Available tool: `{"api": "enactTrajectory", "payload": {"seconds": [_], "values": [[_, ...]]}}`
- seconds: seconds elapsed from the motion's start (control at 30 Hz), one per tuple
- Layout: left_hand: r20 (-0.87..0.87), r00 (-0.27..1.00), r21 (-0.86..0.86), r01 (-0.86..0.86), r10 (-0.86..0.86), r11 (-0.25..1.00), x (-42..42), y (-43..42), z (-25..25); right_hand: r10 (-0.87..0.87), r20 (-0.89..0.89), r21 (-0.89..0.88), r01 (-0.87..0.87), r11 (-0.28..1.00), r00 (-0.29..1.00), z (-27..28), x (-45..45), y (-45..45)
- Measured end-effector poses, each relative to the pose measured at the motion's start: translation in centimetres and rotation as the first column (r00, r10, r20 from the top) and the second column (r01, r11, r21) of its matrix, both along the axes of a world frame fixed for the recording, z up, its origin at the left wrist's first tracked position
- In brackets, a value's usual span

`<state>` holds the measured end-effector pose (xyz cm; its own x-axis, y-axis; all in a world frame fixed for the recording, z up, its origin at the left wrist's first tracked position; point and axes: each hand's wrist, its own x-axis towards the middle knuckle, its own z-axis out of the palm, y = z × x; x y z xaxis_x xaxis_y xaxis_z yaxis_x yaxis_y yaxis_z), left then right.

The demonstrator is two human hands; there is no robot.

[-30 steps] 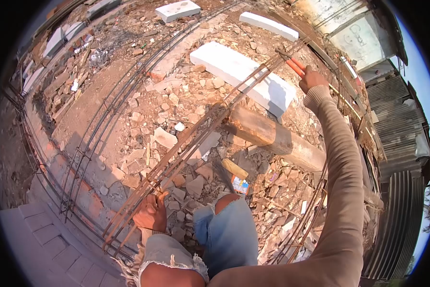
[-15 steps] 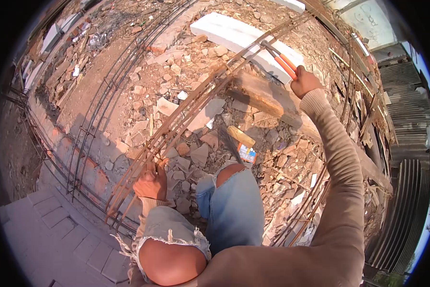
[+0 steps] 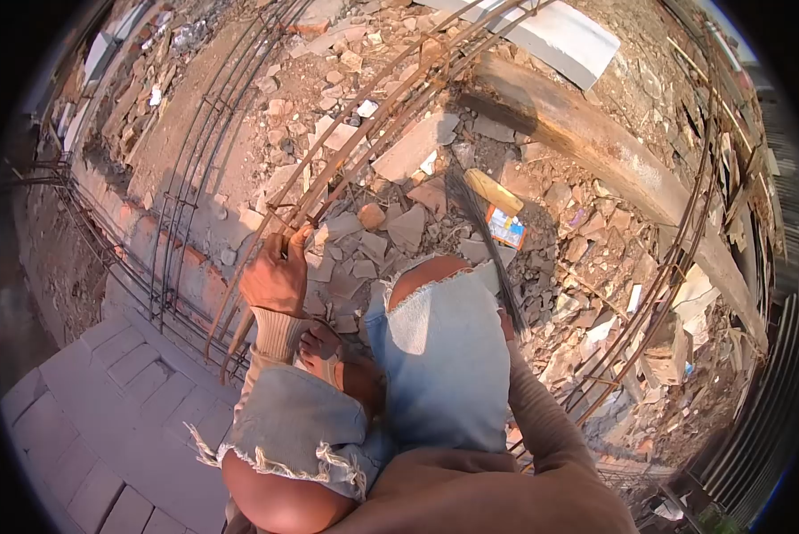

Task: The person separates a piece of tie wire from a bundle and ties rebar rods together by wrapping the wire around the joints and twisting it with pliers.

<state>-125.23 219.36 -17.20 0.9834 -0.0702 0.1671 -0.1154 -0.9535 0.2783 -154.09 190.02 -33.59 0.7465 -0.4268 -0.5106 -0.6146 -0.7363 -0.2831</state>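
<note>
A long cage of rusty rebar [image 3: 355, 142] slants across in front of me, its near end beside my left leg. My left hand [image 3: 273, 274] is closed at the cage, fingers curled around a bar near a stirrup. My right hand [image 3: 507, 326] is mostly hidden behind my right knee; only a sliver shows, beside the lower end of a bundle of thin dark tie wires [image 3: 484, 233]. Its fingers cannot be seen. The orange-handled pincers are out of sight.
Broken bricks and stones [image 3: 391, 227] cover the ground. A wooden beam [image 3: 595, 133] lies to the right, a white block [image 3: 560, 40] behind it. More rebar cages [image 3: 190, 169] stand left and right. Grey paving [image 3: 106, 418] is at lower left. A yellow piece [image 3: 493, 191] lies by the wires.
My right hand has come back from the far end of the rebar, where it held orange-handled pincers, down beside my right knee. My left hand stays at the rebar. The view has tilted down.
</note>
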Motion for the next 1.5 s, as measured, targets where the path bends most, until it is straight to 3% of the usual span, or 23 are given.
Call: {"api": "enactTrajectory", "payload": {"seconds": [0.03,0.1,0.13,0.2,0.23,0.3,0.47,0.6,0.67,0.73,0.8,0.87,0.93,1.0,1.07,1.17,1.2,1.27,1.33,1.37,1.4,1.43,1.5], "values": [[-0.014,1.0,0.007,-0.007,0.007,1.0,0.0,0.1,0.0,0.169,0.15,-0.128,-0.151,0.98,0.974,-2.6,-0.4,-0.6],[-0.009,1.0,0.038,0.002,-0.001,0.999,0.2,0.7,-0.3,0.038,0.479,-0.043,-0.02,0.999,0.877,0.6,5.3,-2.9],[-0.017,1.0,0.015,-0.008,0.008,1.0,0.3,0.9,-0.2,0.056,0.544,-0.213,0.073,0.974,0.837,0.7,7.9,-3.8],[-0.039,0.999,-0.041,-0.024,0.023,0.999,0.3,0.9,-0.2,0.065,0.499,-0.404,0.166,0.899,0.864,0.5,11.7,-5.9],[-0.029,0.999,-0.035,-0.04,0.039,0.999,0.1,1.0,-0.3,0.075,0.508,-0.397,0.156,0.905,0.858,0.6,12.8,-6.6],[0.02,1.0,-0.11,0.015,-0.013,0.994,0.0,0.9,-0.1,-0.046,0.184,-0.184,0.08,0.98,0.982,0.8,14.5,-7.4],[-0.076,0.997,-0.161,0.01,-0.022,0.987,-0.5,0.8,1.4,0.038,0.324,-0.144,0.01,0.989,0.945,-1.1,14.4,-7.7],[-0.035,0.999,-0.236,-0.022,0.014,0.971,-0.5,0.6,-0.2,0.003,0.41,-0.14,0.059,0.988,0.912,-0.3,14.1,-6.8],[-0.032,0.999,-0.269,-0.003,-0.006,0.963,-0.5,0.4,0.1,-0.028,0.374,-0.11,0.074,0.991,0.927,2.9,14.3,-5.9],[-0.103,0.993,-0.234,-0.078,0.055,0.969,-0.9,0.0,1.4,0.063,0.486,-0.138,0.005,0.99,0.872,-1.3,13.3,-9.2],[-0.052,0.997,-0.271,-0.075,0.064,0.96,-0.9,-0.1,0.1,-0.049,0.502,-0.067,0.095,0.993,0.863,1.1,13.6,-8.8],[-0.037,0.997,-0.306,-0.078,0.07,0.949,-1.2,-0.1,0.0,-0.233,0.784,0.212,0.105,0.972,0.575,1.8,14.2,-8.6],[-0.044,0.996,-0.313,-0.082,0.072,0.946,-1.2,-0.2,0.1,-0.493,0.743,0.435,0.233,0.87,0.453,7.0,15.7,-7.5],[-0.052,0.994,-0.321,-0.111,0.1,0.941,-1.3,-0.2,-0.3,-0.426,0.867,0.359,0.27,0.893,0.256,12.3,17.0,-6.6],[-0.096,0.994,-0.331,-0.082,0.053,0.94,-1.1,0.1,-0.6,-0.545,0.839,0.525,0.264,0.809,0.003,16.0,18.7,-6.0],[-0.155,0.987,-0.289,-0.074,0.029,0.954,-0.3,0.5,-2.1,-0.459,0.886,0.46,0.256,0.85,-0.067,19.7,20.7,-8.4],[-0.101,0.995,-0.313,-0.048,0.017,0.949,-0.6,0.6,-1.4,-0.454,0.889,0.455,0.244,0.856,-0.064,20.9,21.4,-7.8],[-0.128,0.991,-0.333,-0.064,0.023,0.941,-1.0,0.8,-0.8,-0.545,0.795,0.516,0.175,0.838,0.267,23.1,22.4,-5.4],[-0.12,0.992,-0.344,-0.065,0.024,0.937,-0.4,0.6,-1.2,-0.666,0.672,0.655,0.16,0.739,0.324,23.7,24.4,-1.4],[-0.085,0.996,-0.335,-0.06,0.034,0.94,-0.2,0.6,-2.1,-0.604,0.66,0.664,0.03,0.747,0.447,21.0,25.0,-1.8],[-0.181,0.983,-0.304,-0.084,0.029,0.949,-0.6,1.0,0.4,-0.508,0.658,0.663,-0.108,0.741,0.556,18.0,25.1,-3.2],[-0.082,0.997,-0.345,-0.043,0.016,0.938,0.7,0.5,-5.3,-0.48,0.643,0.642,-0.079,0.762,0.598,17.8,25.1,-1.3],[-0.156,0.988,-0.333,-0.063,0.01,0.941,0.8,0.7,-4.7,-0.386,0.628,0.665,-0.208,0.717,0.676,13.4,25.0,-1.4]]}}
